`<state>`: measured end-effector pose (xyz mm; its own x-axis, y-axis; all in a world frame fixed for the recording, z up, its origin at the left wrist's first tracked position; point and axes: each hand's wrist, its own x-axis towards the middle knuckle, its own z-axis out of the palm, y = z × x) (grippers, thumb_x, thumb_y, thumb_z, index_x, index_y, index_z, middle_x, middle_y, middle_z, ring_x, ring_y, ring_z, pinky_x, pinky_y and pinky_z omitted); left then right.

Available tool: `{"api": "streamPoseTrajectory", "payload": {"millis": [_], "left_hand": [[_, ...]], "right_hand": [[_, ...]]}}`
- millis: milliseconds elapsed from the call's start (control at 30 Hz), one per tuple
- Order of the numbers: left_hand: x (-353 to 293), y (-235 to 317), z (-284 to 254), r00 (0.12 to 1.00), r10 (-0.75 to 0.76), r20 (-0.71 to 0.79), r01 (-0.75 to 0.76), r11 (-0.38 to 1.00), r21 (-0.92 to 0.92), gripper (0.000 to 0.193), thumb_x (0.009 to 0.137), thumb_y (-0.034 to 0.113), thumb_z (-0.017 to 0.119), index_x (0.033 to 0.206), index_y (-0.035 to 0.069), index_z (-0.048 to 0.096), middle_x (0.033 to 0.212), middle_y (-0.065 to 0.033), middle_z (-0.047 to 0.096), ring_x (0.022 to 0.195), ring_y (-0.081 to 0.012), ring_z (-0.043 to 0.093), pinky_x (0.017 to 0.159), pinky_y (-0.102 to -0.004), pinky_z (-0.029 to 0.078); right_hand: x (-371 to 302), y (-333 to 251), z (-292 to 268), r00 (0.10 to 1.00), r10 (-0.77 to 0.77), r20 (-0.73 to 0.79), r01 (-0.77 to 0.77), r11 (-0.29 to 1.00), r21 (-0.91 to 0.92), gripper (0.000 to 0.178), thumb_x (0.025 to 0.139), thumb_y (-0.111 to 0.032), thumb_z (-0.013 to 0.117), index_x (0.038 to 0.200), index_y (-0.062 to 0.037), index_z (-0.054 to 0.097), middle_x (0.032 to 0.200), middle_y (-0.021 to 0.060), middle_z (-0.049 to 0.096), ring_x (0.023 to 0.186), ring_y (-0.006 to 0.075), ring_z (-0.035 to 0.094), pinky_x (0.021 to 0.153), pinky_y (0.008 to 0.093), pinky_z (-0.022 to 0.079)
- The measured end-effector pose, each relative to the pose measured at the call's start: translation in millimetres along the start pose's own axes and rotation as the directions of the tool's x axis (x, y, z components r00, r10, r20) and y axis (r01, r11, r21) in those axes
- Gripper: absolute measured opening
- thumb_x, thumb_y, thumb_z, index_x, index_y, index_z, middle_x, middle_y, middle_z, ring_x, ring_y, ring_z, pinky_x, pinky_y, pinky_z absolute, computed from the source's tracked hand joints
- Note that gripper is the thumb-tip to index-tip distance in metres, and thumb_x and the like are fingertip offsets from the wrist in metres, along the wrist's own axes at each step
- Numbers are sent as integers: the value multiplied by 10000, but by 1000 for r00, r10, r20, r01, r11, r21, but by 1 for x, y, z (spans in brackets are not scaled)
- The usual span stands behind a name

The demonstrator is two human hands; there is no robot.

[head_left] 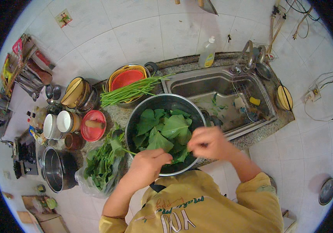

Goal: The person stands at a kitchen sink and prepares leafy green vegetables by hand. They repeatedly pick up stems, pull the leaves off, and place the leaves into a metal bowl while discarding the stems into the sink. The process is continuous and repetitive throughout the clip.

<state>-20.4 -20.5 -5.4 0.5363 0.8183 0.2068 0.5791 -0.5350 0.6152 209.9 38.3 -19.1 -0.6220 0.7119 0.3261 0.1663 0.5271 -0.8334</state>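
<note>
A wide metal pot [131, 116] holds a heap of broad green leaves [175, 126]. Over its near rim my left hand [148, 166] pinches a leafy green stem, whose broad leaf [158, 143] rests over the heap and whose stalk sticks out to the left. My right hand [210, 143] is at the pot's right rim, its fingers curled together and blurred; what they hold, if anything, is hidden. Left of the pot, more leafy stems [103, 165] lie on a clear plastic bag [85, 181].
Behind the pot, long green stalks [129, 92] lie across a yellow basket [116, 73] with a red bowl [126, 80]. A steel sink [221, 83] with leaf scraps is on the right. Left stand white bowls [50, 126], a red dish [90, 134] and an empty pot [54, 171].
</note>
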Motion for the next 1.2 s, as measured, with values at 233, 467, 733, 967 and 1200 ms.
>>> {"api": "streamPoseTrajectory", "payload": {"millis": [233,467,733,967,1200], "left_hand": [[14,9,-28,951,-128,-281,75,978,-194,270,739,-75,464,958,33,580,745,-115,533,668,-240,532,599,-293,435],[18,10,-31,948,-234,-215,88,843,-530,218,813,-52,418,980,-9,550,790,-86,537,676,-149,545,595,-248,425],[25,1,-18,922,-308,-236,-114,366,-924,233,856,148,500,1001,-34,507,852,-108,573,681,-181,570,641,-291,464],[19,-20,-8,859,-390,-333,-106,501,-859,510,866,290,495,1242,-31,367,1136,-168,513,1035,-263,517,881,-375,406],[-21,-16,-10,944,-311,-112,127,654,-746,674,730,141,638,1300,16,303,1186,-127,489,1075,-221,484,936,-333,349]], "right_hand": [[-31,106,-98,797,219,-563,-566,596,-569,270,715,-140,647,968,-50,614,873,118,606,826,279,567,726,350,449],[-6,77,-51,847,263,-462,-406,881,-242,209,758,-135,616,950,-53,630,936,97,623,848,198,593,765,306,456],[39,-16,48,964,91,250,-114,990,78,234,736,-169,654,899,-9,603,849,97,585,737,175,591,634,288,463],[48,-8,64,974,212,82,-227,922,312,128,778,-93,601,858,9,602,753,69,593,659,134,597,591,250,480],[55,-3,54,869,496,-6,-305,544,782,159,858,-126,476,891,15,541,773,94,603,644,160,602,596,248,504]]}}
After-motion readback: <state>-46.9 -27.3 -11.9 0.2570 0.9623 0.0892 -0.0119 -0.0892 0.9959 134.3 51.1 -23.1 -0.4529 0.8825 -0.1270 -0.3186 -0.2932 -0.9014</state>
